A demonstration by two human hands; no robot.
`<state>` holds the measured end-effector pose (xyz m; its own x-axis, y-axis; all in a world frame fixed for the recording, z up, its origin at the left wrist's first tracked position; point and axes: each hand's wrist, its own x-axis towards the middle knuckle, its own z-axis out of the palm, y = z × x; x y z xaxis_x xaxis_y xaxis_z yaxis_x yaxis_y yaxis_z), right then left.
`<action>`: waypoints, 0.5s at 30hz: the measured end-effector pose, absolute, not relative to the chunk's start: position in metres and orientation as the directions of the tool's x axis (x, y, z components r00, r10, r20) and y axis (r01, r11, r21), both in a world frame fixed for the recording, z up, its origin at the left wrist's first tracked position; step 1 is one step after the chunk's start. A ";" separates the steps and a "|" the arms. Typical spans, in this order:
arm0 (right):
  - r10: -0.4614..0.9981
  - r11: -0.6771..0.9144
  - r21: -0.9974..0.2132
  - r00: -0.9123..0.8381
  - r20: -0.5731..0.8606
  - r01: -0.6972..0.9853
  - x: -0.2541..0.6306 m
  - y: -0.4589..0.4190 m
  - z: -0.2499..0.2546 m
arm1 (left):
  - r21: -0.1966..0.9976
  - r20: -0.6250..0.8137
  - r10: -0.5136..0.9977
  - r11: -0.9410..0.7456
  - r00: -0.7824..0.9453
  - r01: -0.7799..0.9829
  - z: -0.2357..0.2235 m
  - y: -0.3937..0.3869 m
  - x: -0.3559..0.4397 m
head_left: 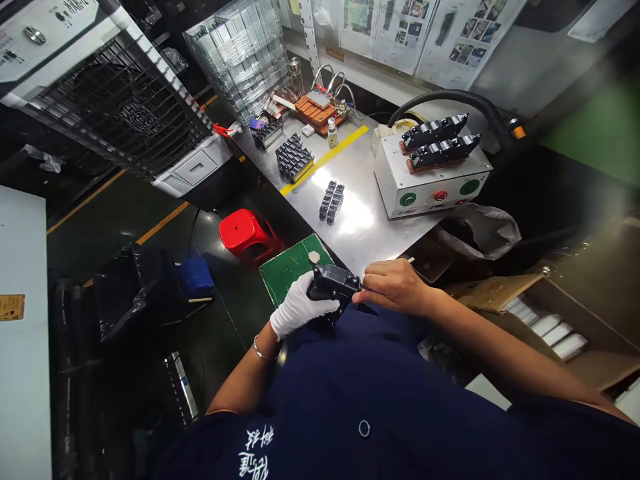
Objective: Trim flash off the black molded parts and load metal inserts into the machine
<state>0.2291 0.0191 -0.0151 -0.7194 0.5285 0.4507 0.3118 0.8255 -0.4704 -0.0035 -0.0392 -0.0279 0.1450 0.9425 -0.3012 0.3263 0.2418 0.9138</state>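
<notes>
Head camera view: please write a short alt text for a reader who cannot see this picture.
A person's gloved left hand holds a black plastic part while the bare right hand works on it with a thin tool, above a green mat. On the metal workbench behind lie rows of similar black parts and a white control box with green and red buttons.

Place: a factory assembly workstation is showing here.
Surface: a steel surface (pixel 360 220) is carrying a yellow tape line (pixel 325 159) and rows of black plastic parts (pixel 294 157).
Machine: a white fixture box (pixel 430 183) with green and red push buttons is holding two black parts on top.
Walls: printed work-instruction sheets (pixel 400 30) are hanging above.
Stock: stacked clear plastic trays (pixel 243 53) are standing at the back.
Cooling: an industrial air cooler (pixel 115 93) is standing on the floor.
Seat: a red stool (pixel 246 232) is sitting beside it.
</notes>
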 end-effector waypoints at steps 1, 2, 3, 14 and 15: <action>0.535 0.826 -0.461 -0.709 0.459 0.325 0.230 0.019 -0.015 | 0.909 -0.311 0.940 0.252 0.140 0.331 -0.028 -0.037 -0.002; 0.540 0.828 -0.446 -0.701 0.467 0.340 0.231 0.019 -0.016 | 0.904 -0.320 0.939 0.262 0.130 0.337 -0.028 -0.036 -0.001; 0.540 0.831 -0.430 -0.695 0.474 0.353 0.231 0.019 -0.016 | 0.900 -0.325 0.938 0.268 0.120 0.343 -0.028 -0.034 0.001; 0.772 0.616 -0.628 -0.525 0.359 0.476 0.242 0.005 -0.017 | 0.936 -0.140 0.990 0.128 0.013 0.327 -0.015 -0.033 0.004; 0.785 0.601 -0.628 -0.514 0.346 0.495 0.242 0.004 -0.017 | 0.932 -0.101 0.994 0.078 0.048 0.355 -0.014 -0.035 0.002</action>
